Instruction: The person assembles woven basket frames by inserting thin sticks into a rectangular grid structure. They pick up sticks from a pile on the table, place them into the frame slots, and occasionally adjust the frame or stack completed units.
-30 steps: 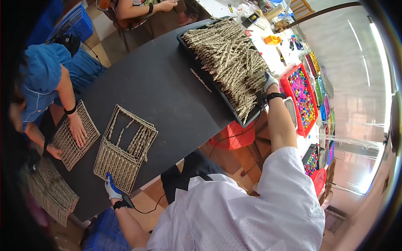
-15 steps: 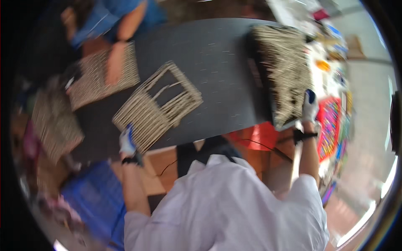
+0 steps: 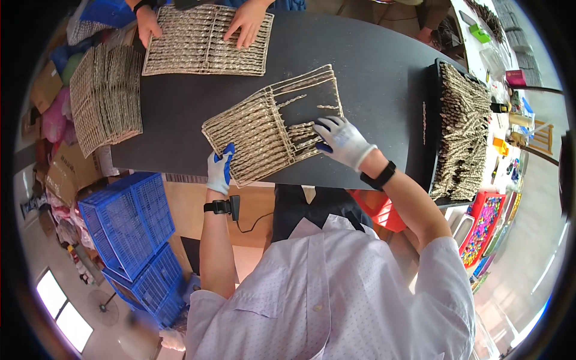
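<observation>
Panel of twisted sticks (image 3: 249, 129), lying flat on the dark surface (image 3: 384, 78) in front of the worker. Its long axis runs aslant, from near left to far right. The near-left part is closely filled, its sticks roughly following the long axis up to a crossbar. Beyond the crossbar, the part pointing far right is mostly open within its thin rim. One loose stick (image 3: 292, 101) slants across this gap, and a shorter piece (image 3: 327, 107) lies by the far-right end.

The worker's gloved hands are well apart, at opposite ends of the panel. The left hand (image 3: 220, 170) touches the near-left end, blue fingertips over the rim; I cannot tell whether it grips. The right hand (image 3: 341, 141) reaches over the near-right corner, thumb and fingers parted above some short sticks (image 3: 303, 129); whether it pinches one is hidden. This hand stands in the way, covering that corner.

To the right, a black tray (image 3: 436, 126) carries a heap of sticks (image 3: 462, 135); a single stick (image 3: 424, 123) lies on the surface just beside it. Across the surface, a co-worker's hands (image 3: 247, 24) rest on a second panel (image 3: 207, 45), near the first but apart. A stack of panels (image 3: 108, 96) occupies the left end. Blue crates (image 3: 114, 228) stand below, at the near left.
</observation>
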Demonstrator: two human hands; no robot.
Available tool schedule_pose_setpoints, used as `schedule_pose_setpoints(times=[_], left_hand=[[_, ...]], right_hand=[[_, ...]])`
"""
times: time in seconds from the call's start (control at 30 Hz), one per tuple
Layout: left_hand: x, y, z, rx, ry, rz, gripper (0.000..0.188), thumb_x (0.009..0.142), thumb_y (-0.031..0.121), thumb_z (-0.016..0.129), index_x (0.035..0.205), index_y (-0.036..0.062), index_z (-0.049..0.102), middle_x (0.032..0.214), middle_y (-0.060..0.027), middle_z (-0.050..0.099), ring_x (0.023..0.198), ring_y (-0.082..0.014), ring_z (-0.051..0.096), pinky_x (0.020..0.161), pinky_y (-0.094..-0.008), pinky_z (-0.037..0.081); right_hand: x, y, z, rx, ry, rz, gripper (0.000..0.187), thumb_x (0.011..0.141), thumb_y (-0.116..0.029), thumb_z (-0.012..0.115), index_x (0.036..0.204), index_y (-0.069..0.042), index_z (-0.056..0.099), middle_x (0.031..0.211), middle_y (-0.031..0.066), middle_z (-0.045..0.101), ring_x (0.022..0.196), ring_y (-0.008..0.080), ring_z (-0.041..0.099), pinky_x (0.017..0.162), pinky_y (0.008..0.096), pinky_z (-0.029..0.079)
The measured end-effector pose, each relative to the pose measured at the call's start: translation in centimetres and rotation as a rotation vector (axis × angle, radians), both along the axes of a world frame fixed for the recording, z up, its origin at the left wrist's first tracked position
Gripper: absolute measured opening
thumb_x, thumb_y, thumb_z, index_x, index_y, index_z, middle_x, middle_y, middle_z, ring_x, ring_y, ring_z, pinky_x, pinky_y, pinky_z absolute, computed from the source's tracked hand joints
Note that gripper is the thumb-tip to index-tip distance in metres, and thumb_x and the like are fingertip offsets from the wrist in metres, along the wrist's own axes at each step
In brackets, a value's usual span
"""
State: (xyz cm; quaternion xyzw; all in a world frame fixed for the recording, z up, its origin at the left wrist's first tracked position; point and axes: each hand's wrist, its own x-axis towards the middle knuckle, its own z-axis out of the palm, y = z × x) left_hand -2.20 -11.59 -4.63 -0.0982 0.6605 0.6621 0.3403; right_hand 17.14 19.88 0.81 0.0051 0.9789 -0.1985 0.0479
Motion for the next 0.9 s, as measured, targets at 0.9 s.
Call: schedule_pose_setpoints(times=[0.9], left_hand=[[6.2,-0.4,2.5,-0.158,0.569,-0.299,0.030,0.074,0.006,0.074,0.103,0.0028,0.065,0.098,-0.0100,0.063,0.090,-0.0218,0.061,0.081,-0.0329,0.049]], right_hand=[[-4.8,-4.6,-2.6,0.536,-0.592,0.341,0.043,0.086,-0.020,0.056,0.127,-0.009,0.054,0.120,0.0114,0.058,0.113,0.0306,0.054,0.091,0.0464,0.043]])
